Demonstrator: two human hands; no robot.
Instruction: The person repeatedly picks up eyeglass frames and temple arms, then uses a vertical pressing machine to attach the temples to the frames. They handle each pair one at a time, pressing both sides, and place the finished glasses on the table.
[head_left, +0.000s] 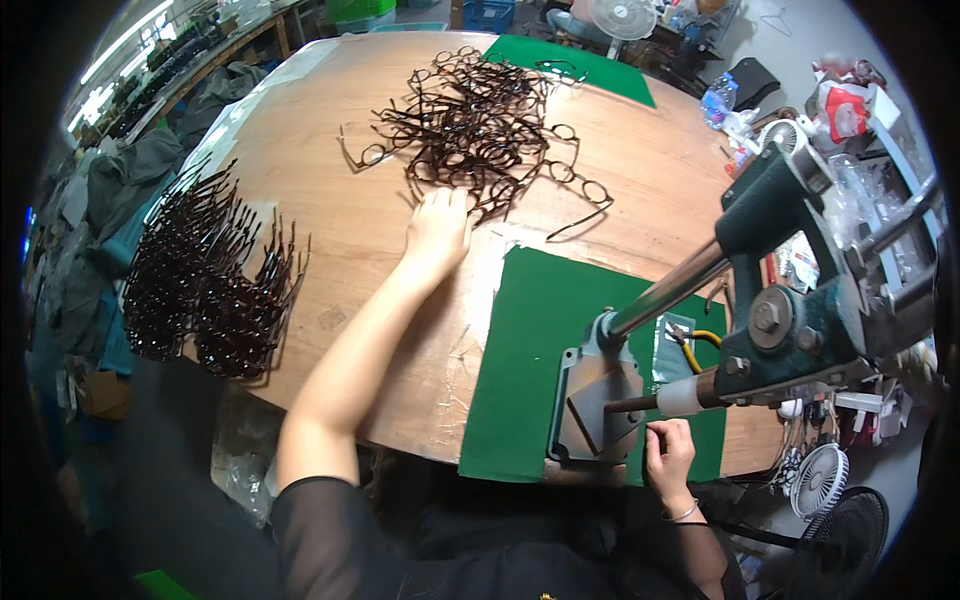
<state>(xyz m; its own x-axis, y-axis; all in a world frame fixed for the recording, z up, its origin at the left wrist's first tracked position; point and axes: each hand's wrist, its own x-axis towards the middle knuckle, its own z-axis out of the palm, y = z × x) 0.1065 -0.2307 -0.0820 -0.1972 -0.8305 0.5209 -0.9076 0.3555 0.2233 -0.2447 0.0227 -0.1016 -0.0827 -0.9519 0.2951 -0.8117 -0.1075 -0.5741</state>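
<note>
A large tangled pile of dark brown eyeglass frames (470,125) lies at the far middle of the table. My left hand (438,230) reaches to the pile's near edge, its fingers closed on an eyeglass frame there. Close to the table's front edge, my right hand (671,458) is curled beside the steel base (605,405) of a green hand press (790,310). Whatever those fingers hold, if anything, is hidden. Between the press's slanted ram with its white tip (680,398) and the base, no eyeglass frame shows.
Stacked eyeglass frames (210,285) stand at the table's left edge. A green mat (515,360) lies under the press, and yellow-handled pliers (690,345) rest behind its ram. Another green mat (610,75) is at the far side. Small fans (820,480) stand at right.
</note>
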